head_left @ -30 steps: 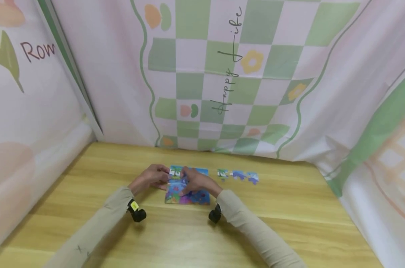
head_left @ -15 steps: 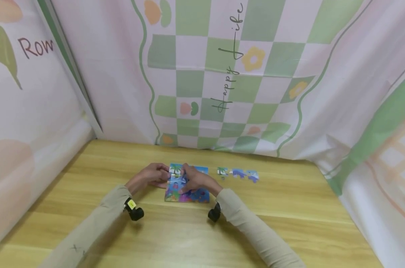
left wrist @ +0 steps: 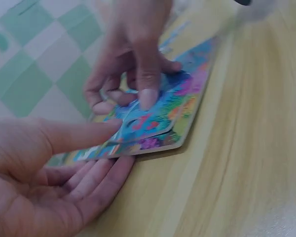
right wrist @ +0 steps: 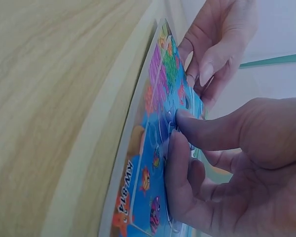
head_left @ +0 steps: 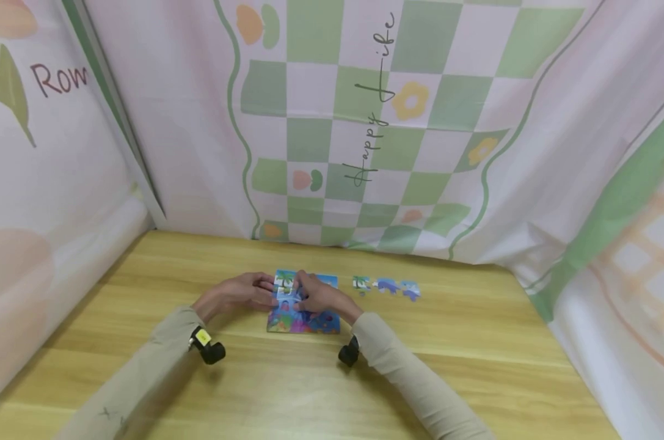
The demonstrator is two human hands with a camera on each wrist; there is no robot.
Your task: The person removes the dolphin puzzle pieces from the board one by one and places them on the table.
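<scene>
In the head view a colourful jigsaw puzzle board (head_left: 304,324) with a sea picture lies on the wooden table. My left hand (head_left: 249,289) holds its left edge. The left wrist view shows the left thumb (left wrist: 84,136) on top and the fingers under the rim. Over the board's middle, my right hand (head_left: 317,294) has thumb and fingers bent down onto a blue puzzle piece (right wrist: 168,114), mostly hidden by the fingertips. A palm-tree piece (head_left: 284,281) shows at the board's upper left. Part of the picture is covered by the right hand.
Right of the board lie three loose puzzle pieces: a palm-tree piece (head_left: 360,283), a purple-blue piece (head_left: 387,285) and another blue piece (head_left: 411,289). A checked curtain (head_left: 359,146) hangs along the back edge of the wooden table (head_left: 288,391).
The left hand and forearm have shifted slightly left, and the left fingers look straighter along the board's edge. The right hand stays over the board's middle. The loose pieces lie as before.
</scene>
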